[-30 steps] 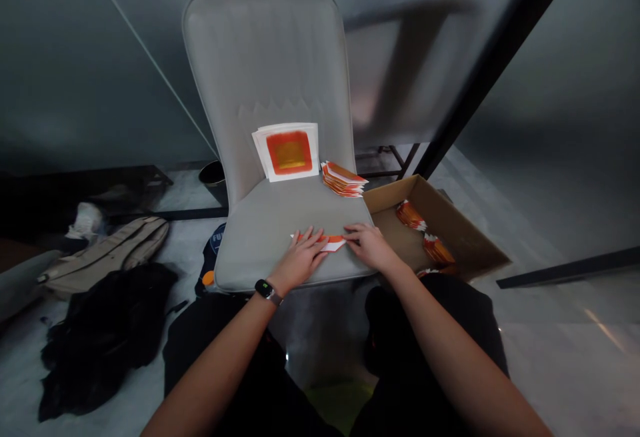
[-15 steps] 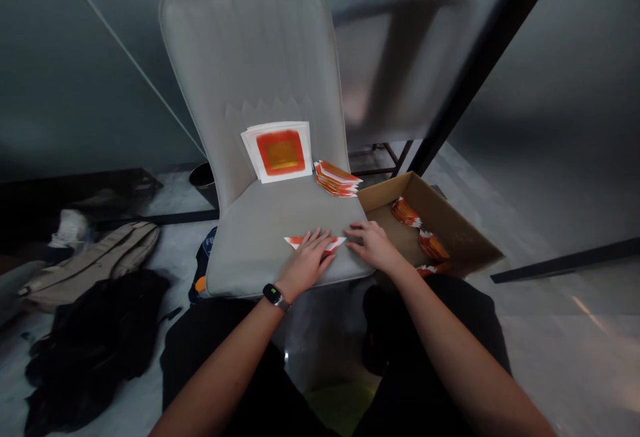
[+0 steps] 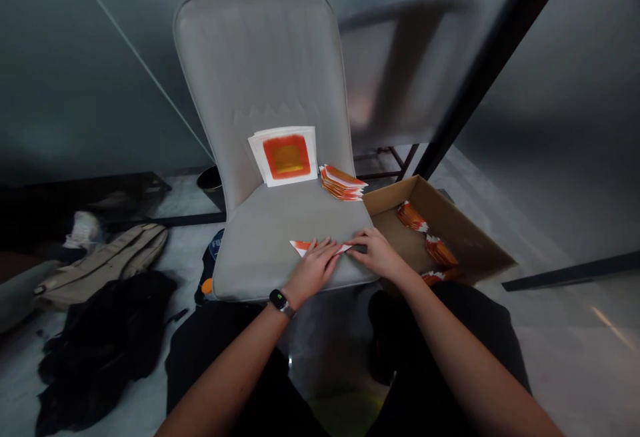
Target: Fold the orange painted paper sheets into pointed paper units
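Note:
A folded white-and-orange paper triangle (image 3: pixel 320 247) lies on the grey chair seat (image 3: pixel 270 237), partly covered by my hands. My left hand (image 3: pixel 313 267) presses flat on its middle, with the fingers over the fold. My right hand (image 3: pixel 377 254) meets its right tip, and the fingertips touch the paper. Behind them, a stack of white sheets printed with an orange square (image 3: pixel 283 156) leans against the chair back (image 3: pixel 255 64). Folded orange-and-white pieces (image 3: pixel 343 184) are piled at the seat's rear right corner.
To the right stands an open cardboard box (image 3: pixel 450 224) holding folded orange pieces (image 3: pixel 411 216). A beige bag (image 3: pixel 105 267) and black clothing (image 3: pixel 105 337) lie on the floor at left. A dark metal post (image 3: pixel 500 57) rises at right.
The paper triangle now lies flatter under my hands. My hands have drawn closer together over it, and my right hand has reached its right tip. The view has shifted slightly.

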Tool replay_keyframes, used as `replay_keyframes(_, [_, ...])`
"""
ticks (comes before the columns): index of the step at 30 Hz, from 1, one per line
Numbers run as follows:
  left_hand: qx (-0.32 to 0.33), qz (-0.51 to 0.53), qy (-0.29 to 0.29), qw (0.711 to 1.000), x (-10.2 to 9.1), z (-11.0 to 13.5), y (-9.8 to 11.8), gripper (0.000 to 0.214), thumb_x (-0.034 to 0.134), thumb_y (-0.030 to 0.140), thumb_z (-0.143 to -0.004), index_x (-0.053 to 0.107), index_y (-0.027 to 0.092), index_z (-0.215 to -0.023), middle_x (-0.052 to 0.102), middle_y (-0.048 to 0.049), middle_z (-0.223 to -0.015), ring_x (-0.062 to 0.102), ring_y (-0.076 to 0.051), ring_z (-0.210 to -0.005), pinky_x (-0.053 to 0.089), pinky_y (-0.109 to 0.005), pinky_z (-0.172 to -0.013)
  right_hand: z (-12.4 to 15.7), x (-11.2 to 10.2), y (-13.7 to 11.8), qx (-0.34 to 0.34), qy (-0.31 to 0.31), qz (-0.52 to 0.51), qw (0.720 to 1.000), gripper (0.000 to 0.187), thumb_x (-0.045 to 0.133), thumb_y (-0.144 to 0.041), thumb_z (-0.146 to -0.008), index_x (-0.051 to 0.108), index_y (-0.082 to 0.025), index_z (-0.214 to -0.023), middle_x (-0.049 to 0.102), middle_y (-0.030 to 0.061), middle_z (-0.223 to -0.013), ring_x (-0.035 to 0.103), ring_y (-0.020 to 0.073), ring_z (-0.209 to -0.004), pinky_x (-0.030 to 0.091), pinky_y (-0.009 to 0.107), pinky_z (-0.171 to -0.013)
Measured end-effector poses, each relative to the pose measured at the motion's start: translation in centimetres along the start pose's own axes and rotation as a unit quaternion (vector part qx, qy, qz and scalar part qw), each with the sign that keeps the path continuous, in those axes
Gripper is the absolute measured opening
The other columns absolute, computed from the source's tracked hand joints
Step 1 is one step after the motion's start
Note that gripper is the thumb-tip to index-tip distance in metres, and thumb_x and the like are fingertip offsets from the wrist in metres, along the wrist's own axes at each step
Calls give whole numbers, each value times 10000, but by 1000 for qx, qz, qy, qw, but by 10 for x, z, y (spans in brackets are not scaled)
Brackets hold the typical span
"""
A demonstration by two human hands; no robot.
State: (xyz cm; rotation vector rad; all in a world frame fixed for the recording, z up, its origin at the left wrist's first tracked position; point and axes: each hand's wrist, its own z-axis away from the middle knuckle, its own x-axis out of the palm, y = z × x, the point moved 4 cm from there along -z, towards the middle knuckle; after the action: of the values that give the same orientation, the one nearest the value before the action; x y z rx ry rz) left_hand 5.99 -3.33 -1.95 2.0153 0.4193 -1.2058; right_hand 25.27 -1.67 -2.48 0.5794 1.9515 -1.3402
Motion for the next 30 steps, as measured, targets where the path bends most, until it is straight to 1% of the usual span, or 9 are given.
replay_keyframes(7, [8,-25,85,996,-36,-12,9,210,593,258,-1008,730,233,-1164,743,-69,-1143,656,-241,-1094,535,-439,-978,-13,-1,-15,11,33,-197,980,139,740,-356,-885,793,-236,-931,761,54,-932,671,208,-877,491,341,-809])
replay_keyframes(11, [-76,60,168,981,-75,-32,8,201,585,284,-1006,770,238,-1068,737,-61,-974,658,-213,-917,538,-372,-851,-30,-8,-14,130,102,-381,910,548,861,-444,-720,739,-216,-1202,755,68,-1030,641,179,-797,489,311,-716])
replay_keyframes(15, [-171,232,203,936,-99,-68,-5,191,658,350,-940,781,218,-1001,769,-52,-968,696,-198,-867,547,-312,-778,-54,-10,-19,164,19,-479,862,507,849,-483,-726,772,-201,-1140,754,47,-934,571,124,-675,428,264,-619])
replay_keyframes(19, [-198,332,178,905,-91,-117,-26,173,751,331,-834,788,193,-931,773,-60,-897,694,-189,-786,542,-297,-727,-77,-13,-18,158,0,-548,821,409,865,-480,-711,789,-184,-983,729,21,-803,522,92,-589,358,227,-534])
replay_keyframes(21, [-237,392,244,855,-84,-139,-42,182,797,311,-783,766,173,-897,764,-71,-900,697,-186,-826,542,-296,-777,-86,-17,-14,165,25,-568,806,408,828,-523,-749,778,-182,-967,740,38,-846,590,111,-658,398,219,-554])
replay_keyframes(23, [-303,468,302,773,-73,-160,-60,236,807,313,-774,728,162,-938,749,-78,-932,699,-173,-830,544,-287,-768,-95,-21,-10,175,25,-576,798,418,788,-549,-788,764,-184,-990,754,60,-918,659,142,-752,454,221,-586])
replay_keyframes(24, [-318,476,306,761,-68,-171,-67,261,787,326,-794,703,162,-978,740,-80,-938,700,-167,-807,546,-282,-736,-99,-23,-8,177,15,-578,796,411,792,-532,-789,754,-185,-1007,759,69,-954,686,158,-789,482,228,-600])
replay_keyframes(27, [-336,472,302,757,-59,-201,-85,298,765,335,-811,650,164,-1026,719,-79,-925,693,-153,-734,539,-269,-659,-111,-31,3,193,24,-585,787,379,844,-408,-736,714,-182,-1012,764,74,-937,724,184,-757,522,243,-567])
replay_keyframes(30, [-347,444,295,772,-55,-220,-104,291,749,304,-808,629,165,-1035,706,-62,-887,665,-130,-666,508,-242,-604,-122,-43,25,233,123,-592,762,283,811,-370,-731,667,-178,-880,735,46,-755,681,163,-584,477,227,-460])
